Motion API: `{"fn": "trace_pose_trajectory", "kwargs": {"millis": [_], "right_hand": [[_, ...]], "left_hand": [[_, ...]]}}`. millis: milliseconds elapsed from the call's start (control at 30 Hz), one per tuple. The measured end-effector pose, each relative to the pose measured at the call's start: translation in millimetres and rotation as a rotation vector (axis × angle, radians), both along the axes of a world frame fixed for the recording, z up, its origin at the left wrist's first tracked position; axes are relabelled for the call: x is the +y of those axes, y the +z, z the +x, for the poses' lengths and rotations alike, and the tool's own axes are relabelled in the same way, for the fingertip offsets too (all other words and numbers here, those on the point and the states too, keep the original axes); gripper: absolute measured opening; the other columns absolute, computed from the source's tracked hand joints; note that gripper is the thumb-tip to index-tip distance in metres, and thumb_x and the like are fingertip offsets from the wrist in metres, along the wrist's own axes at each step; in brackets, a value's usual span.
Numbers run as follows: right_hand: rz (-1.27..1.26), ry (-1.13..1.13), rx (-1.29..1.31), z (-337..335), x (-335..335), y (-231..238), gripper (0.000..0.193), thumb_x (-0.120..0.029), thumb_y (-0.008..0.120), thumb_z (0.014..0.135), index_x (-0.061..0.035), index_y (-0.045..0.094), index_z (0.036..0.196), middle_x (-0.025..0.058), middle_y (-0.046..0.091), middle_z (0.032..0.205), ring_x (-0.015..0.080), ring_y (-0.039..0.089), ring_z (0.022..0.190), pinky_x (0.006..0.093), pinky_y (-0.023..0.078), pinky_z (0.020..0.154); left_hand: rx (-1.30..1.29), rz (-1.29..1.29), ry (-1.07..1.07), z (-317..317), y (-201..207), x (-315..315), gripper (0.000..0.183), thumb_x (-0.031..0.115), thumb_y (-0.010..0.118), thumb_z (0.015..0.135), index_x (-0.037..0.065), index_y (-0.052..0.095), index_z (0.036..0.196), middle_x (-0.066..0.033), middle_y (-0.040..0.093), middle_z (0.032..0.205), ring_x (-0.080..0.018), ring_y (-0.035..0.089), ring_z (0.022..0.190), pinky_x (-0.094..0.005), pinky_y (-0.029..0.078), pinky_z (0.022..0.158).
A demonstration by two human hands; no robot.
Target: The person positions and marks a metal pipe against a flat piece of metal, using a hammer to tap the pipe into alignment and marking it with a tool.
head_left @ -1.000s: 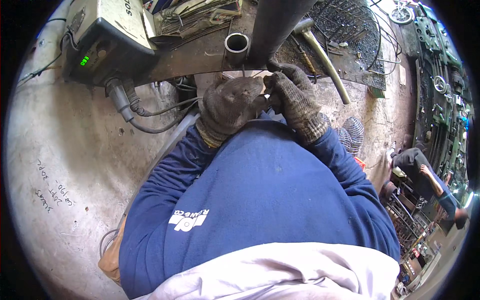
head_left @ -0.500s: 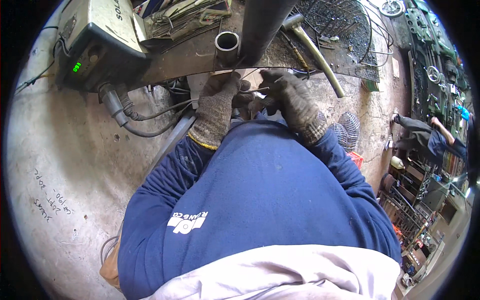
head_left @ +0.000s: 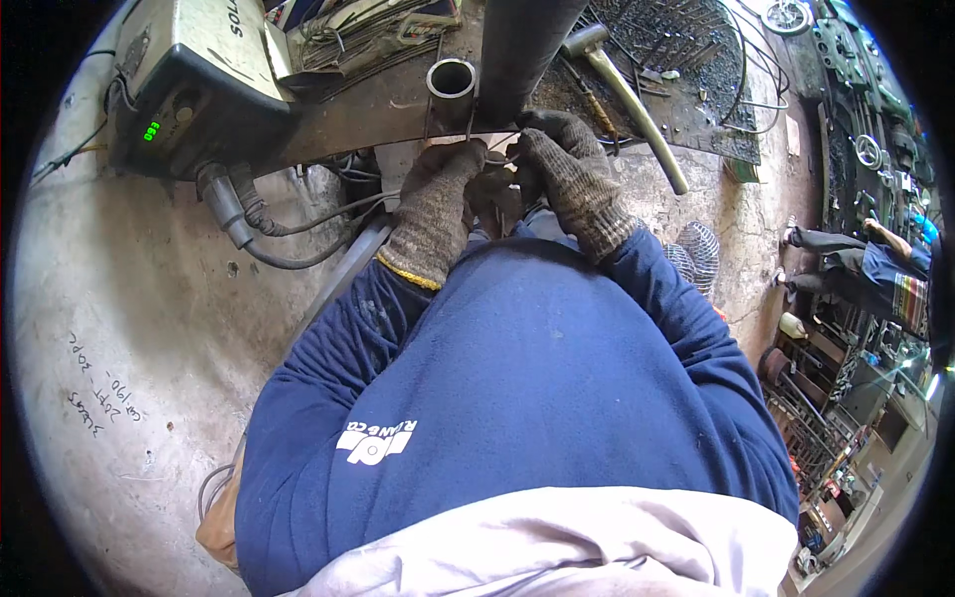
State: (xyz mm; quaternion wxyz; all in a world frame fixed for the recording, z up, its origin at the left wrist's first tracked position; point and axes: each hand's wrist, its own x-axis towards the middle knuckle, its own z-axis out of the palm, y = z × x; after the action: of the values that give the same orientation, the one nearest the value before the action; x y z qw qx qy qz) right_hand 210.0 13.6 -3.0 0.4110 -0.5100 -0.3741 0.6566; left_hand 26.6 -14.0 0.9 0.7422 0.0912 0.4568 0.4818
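Observation:
Both my hands wear grey-brown knitted gloves and are close together at the near edge of a dark metal workbench (head_left: 348, 124). My left hand (head_left: 430, 204) is closed on a thin metal rod (head_left: 471, 121), which sticks up past the bench edge beside a short upright pipe (head_left: 453, 80). Just to its right, my right hand (head_left: 585, 189) has its fingers curled inward; whatever it grips is hidden by the glove. A thin wire-like piece (head_left: 503, 160) shows in the gap between the hands. Behind them rises a thick dark tube (head_left: 527, 55).
A welding machine (head_left: 204, 85) with thick cables (head_left: 298, 234) stands at the left. A hammer (head_left: 637, 114) lies on the bench at right, its handle overhanging the edge. Thin rods (head_left: 348, 50) lie at the back. Another person (head_left: 865, 264) stands far right, near machinery.
The rod at my left hand has swung from slanting rightward to nearly upright. My right hand's fingers have curled in. The other person at far right has shifted posture.

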Motion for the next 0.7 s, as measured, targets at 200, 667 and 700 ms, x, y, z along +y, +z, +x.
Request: {"fn": "trace_pose_trajectory", "kwargs": {"millis": [200,667,700], "right_hand": [[0.028,-0.045,-0.108,-3.0,15.4,11.5,0.039,-0.023,0.067,0.102,0.0038,0.057,0.129,0.0118,0.072,0.098,0.0143,0.067,0.076,0.0291,0.056,0.067],[0.387,-0.164,-0.236,-11.8,38.4,-1.6,0.038,-0.022,0.070,0.100,0.0021,0.064,0.128,0.0118,0.072,0.106,0.0159,0.069,0.083,0.0304,0.058,0.074],[0.321,-0.178,-0.215,-9.2,38.1,0.7,0.037,-0.022,0.070,0.100,0.0016,0.065,0.128,0.0116,0.072,0.109,0.0160,0.069,0.087,0.0303,0.058,0.077]], "left_hand": [[-0.051,0.147,0.003,6.8,-19.8,8.1,0.022,0.012,0.061,0.101,0.004,0.063,0.121,-0.0147,0.072,0.109,-0.0300,0.073,0.097,-0.0428,0.064,0.073],[0.156,0.209,0.126,30.5,3.5,30.7,0.028,0.016,0.063,0.100,0.005,0.064,0.125,-0.0115,0.073,0.110,-0.0234,0.075,0.093,-0.0340,0.063,0.071],[0.142,0.202,0.112,31.5,9.7,29.6,0.028,0.016,0.063,0.100,0.005,0.064,0.125,-0.0115,0.073,0.110,-0.0230,0.075,0.094,-0.0339,0.063,0.072]]}}
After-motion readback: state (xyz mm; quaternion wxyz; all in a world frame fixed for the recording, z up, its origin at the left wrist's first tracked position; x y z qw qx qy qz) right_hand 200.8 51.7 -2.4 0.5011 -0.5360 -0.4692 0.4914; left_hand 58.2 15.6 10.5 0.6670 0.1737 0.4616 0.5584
